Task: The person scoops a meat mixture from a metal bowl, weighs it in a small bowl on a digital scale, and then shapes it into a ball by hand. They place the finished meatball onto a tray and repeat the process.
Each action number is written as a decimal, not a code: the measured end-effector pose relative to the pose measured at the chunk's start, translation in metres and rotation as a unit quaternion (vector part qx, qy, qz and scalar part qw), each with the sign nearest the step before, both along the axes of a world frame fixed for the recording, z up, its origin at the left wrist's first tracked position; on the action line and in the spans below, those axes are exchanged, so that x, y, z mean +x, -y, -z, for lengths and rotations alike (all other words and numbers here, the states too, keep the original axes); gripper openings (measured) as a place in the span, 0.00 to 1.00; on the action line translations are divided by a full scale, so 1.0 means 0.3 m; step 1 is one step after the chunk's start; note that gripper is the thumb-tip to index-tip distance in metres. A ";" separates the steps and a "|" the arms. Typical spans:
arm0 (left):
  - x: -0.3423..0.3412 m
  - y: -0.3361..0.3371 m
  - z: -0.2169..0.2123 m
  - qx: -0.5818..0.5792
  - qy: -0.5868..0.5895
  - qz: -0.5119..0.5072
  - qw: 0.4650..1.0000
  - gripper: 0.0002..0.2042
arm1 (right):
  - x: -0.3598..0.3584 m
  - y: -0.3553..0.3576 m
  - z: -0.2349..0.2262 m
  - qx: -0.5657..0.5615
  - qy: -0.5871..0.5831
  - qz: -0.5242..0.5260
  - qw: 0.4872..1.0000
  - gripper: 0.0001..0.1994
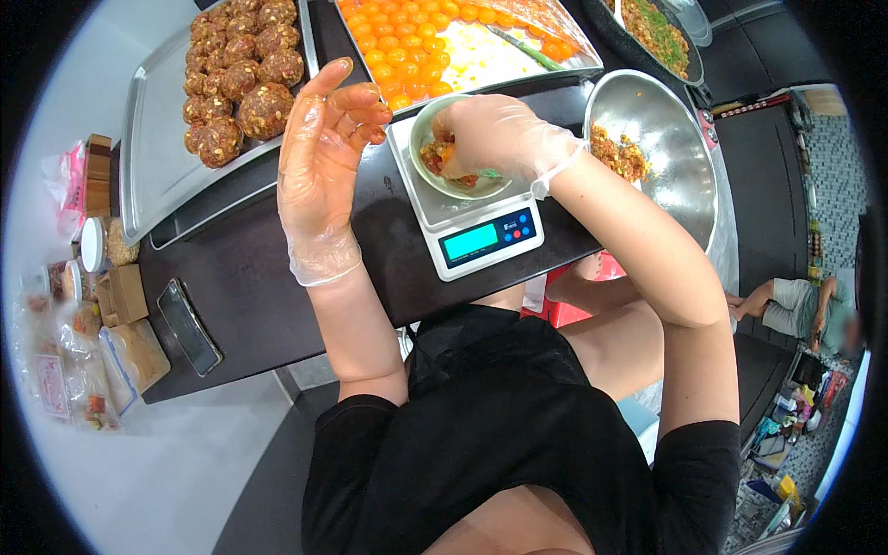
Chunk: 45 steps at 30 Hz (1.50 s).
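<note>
My right hand, in a clear plastic glove, reaches into a small pale green bowl that stands on a white digital kitchen scale. Its fingers close on a lump of reddish-brown filling mix inside the bowl. My left hand, gloved too, is raised beside the scale with fingers spread and nothing in it. Bits of mix stick to its fingertips.
A metal tray at the upper left carries several brown coated balls. Another tray holds orange yolks. A steel mixing bowl with filling sits right. A phone and packets lie left. Another person sits at far right.
</note>
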<state>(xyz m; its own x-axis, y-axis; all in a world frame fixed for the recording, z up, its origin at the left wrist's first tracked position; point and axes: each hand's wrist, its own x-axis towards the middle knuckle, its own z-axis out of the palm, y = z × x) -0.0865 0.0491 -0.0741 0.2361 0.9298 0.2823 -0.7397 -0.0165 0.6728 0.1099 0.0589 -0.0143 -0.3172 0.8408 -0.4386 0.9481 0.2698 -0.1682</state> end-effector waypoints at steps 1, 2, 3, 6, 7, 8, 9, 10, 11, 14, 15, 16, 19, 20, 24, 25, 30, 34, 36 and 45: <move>0.003 0.000 0.000 -0.001 -0.011 -0.006 1.000 0.23 | 0.005 -0.004 0.002 -0.010 -0.002 0.000 1.000 0.22; 0.004 -0.002 -0.004 -0.008 -0.032 -0.022 0.999 0.23 | 0.008 -0.008 0.000 -0.019 -0.006 -0.001 1.000 0.23; 0.006 -0.004 -0.007 -0.015 -0.053 -0.039 0.998 0.23 | 0.012 -0.009 -0.006 -0.021 -0.021 -0.005 1.000 0.23; 0.008 -0.001 -0.039 -0.032 -0.107 -0.060 0.992 0.22 | 0.042 -0.018 -0.034 -0.037 -0.071 0.002 0.997 0.22; 0.010 0.003 -0.053 -0.031 -0.131 -0.064 0.989 0.22 | 0.057 -0.028 -0.051 -0.051 -0.093 0.015 0.994 0.22; 0.011 0.008 -0.072 -0.031 -0.158 -0.070 0.985 0.23 | 0.064 -0.034 -0.071 -0.064 -0.117 0.025 0.991 0.22; 0.034 0.016 -0.090 -0.041 -0.187 -0.096 0.977 0.23 | 0.077 -0.037 -0.111 -0.097 -0.141 0.052 0.984 0.19; 0.072 0.033 -0.111 -0.044 -0.216 -0.120 0.968 0.23 | 0.098 -0.037 -0.137 -0.112 -0.182 0.066 0.975 0.18; 0.122 0.054 -0.125 -0.053 -0.219 -0.106 0.969 0.23 | 0.134 -0.035 -0.160 -0.125 -0.224 0.082 0.963 0.17; 0.280 0.101 -0.170 -0.123 -0.164 0.022 0.979 0.23 | 0.241 -0.012 -0.237 -0.115 -0.280 0.092 0.949 0.15; 0.337 0.107 -0.179 -0.131 -0.124 0.068 0.981 0.23 | 0.275 0.012 -0.267 -0.100 -0.281 0.102 0.949 0.15; 0.396 0.110 -0.185 -0.138 -0.083 0.115 0.980 0.24 | 0.305 0.040 -0.299 -0.083 -0.282 0.112 0.949 0.15; 0.599 0.124 -0.209 -0.173 -0.064 0.145 0.972 0.21 | 0.437 0.127 -0.316 0.033 -0.217 0.147 0.964 0.18; 0.661 0.116 -0.193 -0.183 -0.075 0.157 0.968 0.20 | 0.490 0.149 -0.306 0.073 -0.192 0.146 0.968 0.19; 0.842 0.131 -0.149 -0.247 -0.053 0.223 0.942 0.19 | 0.717 0.273 -0.278 0.083 -0.288 0.174 0.938 0.26; 0.875 0.135 -0.147 -0.269 -0.045 0.236 0.933 0.19 | 0.773 0.296 -0.270 0.046 -0.318 0.193 0.927 0.26; 1.000 0.171 -0.162 -0.249 -0.086 0.278 0.924 0.19 | 0.929 0.396 -0.189 0.078 -0.423 0.277 0.859 0.21; 1.052 0.175 -0.167 -0.230 -0.138 0.273 0.924 0.18 | 0.967 0.442 -0.200 0.125 -0.399 0.304 0.856 0.19; 1.063 0.183 -0.186 -0.237 -0.127 0.285 0.920 0.16 | 0.977 0.466 -0.205 0.176 -0.382 0.292 0.859 0.16; 1.095 0.228 -0.168 -0.222 -0.103 0.323 0.914 0.19 | 0.962 0.467 -0.159 0.310 -0.264 0.239 0.882 0.14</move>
<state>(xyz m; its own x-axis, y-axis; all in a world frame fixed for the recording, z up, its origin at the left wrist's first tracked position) 0.2420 -0.0193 -0.0238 0.7823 0.5897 -0.2008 -0.3553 0.6872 0.6337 0.3985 -0.0810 0.0332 0.1157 0.9600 0.2550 0.8127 0.0561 -0.5800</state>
